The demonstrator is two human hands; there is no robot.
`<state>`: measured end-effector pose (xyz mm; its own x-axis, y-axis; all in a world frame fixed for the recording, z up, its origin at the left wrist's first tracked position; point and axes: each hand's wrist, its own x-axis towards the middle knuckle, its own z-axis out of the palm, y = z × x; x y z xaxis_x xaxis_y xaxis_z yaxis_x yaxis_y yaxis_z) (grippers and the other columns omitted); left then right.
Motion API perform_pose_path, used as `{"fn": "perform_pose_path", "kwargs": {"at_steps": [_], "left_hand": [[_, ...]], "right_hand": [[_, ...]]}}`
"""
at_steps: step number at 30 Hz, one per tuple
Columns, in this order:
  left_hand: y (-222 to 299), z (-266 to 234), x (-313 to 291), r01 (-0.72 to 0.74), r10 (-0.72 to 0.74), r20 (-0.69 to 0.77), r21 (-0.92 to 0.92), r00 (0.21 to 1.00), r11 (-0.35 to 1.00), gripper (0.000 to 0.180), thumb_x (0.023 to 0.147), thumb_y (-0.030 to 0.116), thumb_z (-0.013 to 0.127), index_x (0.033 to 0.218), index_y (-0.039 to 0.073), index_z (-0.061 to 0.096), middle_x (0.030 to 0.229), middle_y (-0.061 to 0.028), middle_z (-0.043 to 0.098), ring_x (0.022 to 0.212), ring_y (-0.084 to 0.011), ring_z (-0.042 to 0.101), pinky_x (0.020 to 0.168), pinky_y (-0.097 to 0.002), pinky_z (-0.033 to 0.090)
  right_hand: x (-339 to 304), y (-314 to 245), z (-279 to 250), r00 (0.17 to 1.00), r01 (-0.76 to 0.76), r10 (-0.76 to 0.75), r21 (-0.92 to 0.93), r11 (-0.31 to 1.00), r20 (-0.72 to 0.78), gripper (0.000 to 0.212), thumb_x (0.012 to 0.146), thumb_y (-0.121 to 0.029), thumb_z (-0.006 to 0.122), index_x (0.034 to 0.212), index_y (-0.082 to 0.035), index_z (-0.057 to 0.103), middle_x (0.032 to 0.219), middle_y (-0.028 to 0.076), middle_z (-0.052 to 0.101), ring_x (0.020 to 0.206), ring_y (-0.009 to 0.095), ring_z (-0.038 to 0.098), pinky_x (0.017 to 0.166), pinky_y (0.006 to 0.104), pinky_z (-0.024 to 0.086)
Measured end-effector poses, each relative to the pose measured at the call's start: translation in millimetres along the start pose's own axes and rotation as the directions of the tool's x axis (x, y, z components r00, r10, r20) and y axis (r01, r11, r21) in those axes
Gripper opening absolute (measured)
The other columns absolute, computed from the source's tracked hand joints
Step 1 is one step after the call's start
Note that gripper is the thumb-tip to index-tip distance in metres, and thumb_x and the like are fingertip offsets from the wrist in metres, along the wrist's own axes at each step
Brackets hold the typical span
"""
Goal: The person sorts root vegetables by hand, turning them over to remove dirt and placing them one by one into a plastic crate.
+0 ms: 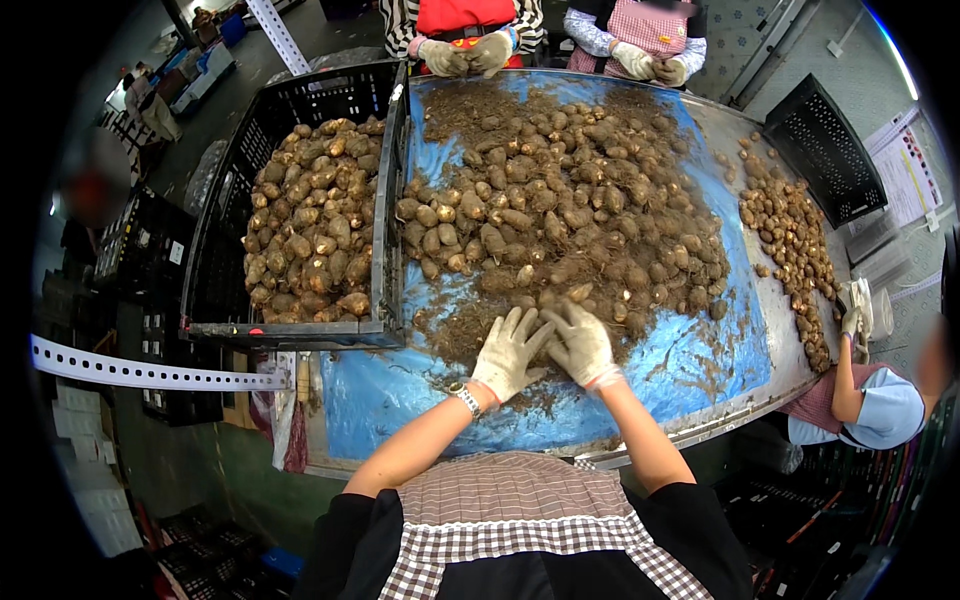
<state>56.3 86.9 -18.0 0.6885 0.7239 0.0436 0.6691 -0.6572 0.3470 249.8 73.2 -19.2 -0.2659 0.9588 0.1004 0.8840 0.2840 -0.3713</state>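
Observation:
A wide heap of small brown taro corms [560,200], many with hairy roots, covers much of the blue plastic sheet [370,400] on the table. My left hand [510,357], in a whitish glove, lies with fingers spread on loose root fibres [455,335] at the heap's near edge. Beside it, my right hand [582,345], gloved alike, is open with fingers stretched toward the corms. The two hands meet or overlap at the fingertips. A few corms just ahead of the fingers are blurred. Neither hand grips anything that I can see.
At the left stands a black crate [385,230] partly filled with taro. More corms [790,240] lie on the metal tabletop at the right, near a tilted black crate [825,150]. Two gloved people stand across the table; another person [885,405] works at the right.

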Motion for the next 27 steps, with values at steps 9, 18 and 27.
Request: {"fn": "perform_pose_path", "kwargs": {"at_steps": [9, 18, 27], "left_hand": [[-8.4, 11.1, -30.3, 0.240, -0.239, -0.055, 0.022, 0.969, 0.970, 0.078, 0.079, 0.037, 0.070, 0.146, 0.017, 0.035, 0.144, -0.0211, 0.037, 0.136, -0.0401, 0.030, 0.111, -0.0574, 0.020], [-14.3, 10.1, 1.7, 0.182, -0.181, -0.049, 0.014, 0.982, 0.983, 0.069, 0.080, 0.025, 0.067, 0.143, 0.022, 0.039, 0.138, -0.0181, 0.044, 0.133, -0.0364, 0.034, 0.110, -0.0579, 0.022], [-3.7, -26.0, -41.3, 0.199, -0.194, 0.068, -0.078, 0.979, 0.977, 0.046, 0.076, 0.037, 0.071, 0.118, 0.021, 0.067, 0.141, -0.0144, 0.043, 0.137, -0.0378, 0.028, 0.113, -0.0589, 0.015]], "right_hand": [[66.2, 23.0, -30.9, 0.895, -0.421, 0.441, -0.437, 0.795, -0.060, 0.082, 0.073, -0.056, 0.070, 0.142, -0.019, 0.042, 0.150, 0.017, 0.032, 0.139, 0.042, 0.023, 0.114, 0.0484, 0.023], [4.4, 5.5, 21.6, 0.981, -0.155, 0.132, -0.159, 0.975, -0.145, 0.044, 0.085, -0.038, 0.057, 0.122, -0.013, 0.062, 0.128, 0.016, 0.056, 0.129, 0.048, 0.035, 0.107, 0.0522, 0.031], [40.9, 4.7, -6.2, 0.915, -0.219, 0.259, 0.160, 0.963, -0.308, 0.033, 0.080, -0.027, 0.063, 0.107, -0.008, 0.068, 0.106, 0.011, 0.067, 0.094, 0.032, 0.063, 0.084, 0.0399, 0.050]]}}
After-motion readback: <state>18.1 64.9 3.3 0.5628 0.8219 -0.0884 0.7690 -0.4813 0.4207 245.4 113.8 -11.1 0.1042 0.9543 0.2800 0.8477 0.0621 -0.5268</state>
